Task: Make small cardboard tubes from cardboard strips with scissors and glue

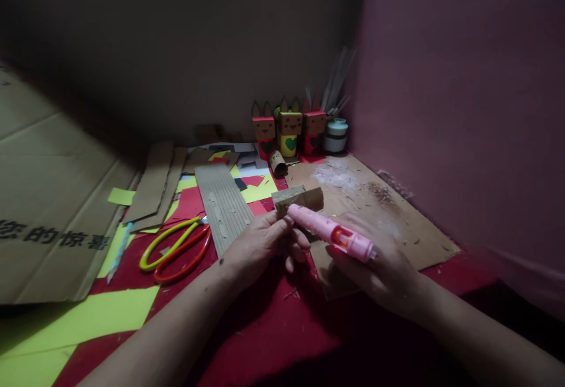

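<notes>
My left hand (260, 242) is closed on a small folded piece of cardboard (311, 198), pinched at its near edge. In my right hand (384, 272) lies a pink hot glue pen (318, 225) with an orange window and a small red light. Its tip points left and meets, or nearly meets, the cardboard beside my left fingertips; the exact contact is hidden. Below my right hand lies a flat cardboard scrap (335, 281). A ribbed cardboard strip (223, 204) runs back from behind my left wrist.
Scissors (176, 251) with yellow and red handles lie left on the red cloth (247, 328). Cardboard figures with ears (289, 125) stand at the back, near a lidded jar (336, 135) and a cardboard tube (278, 163). A large cardboard box (57, 198) and the wall (463, 110) flank the workspace.
</notes>
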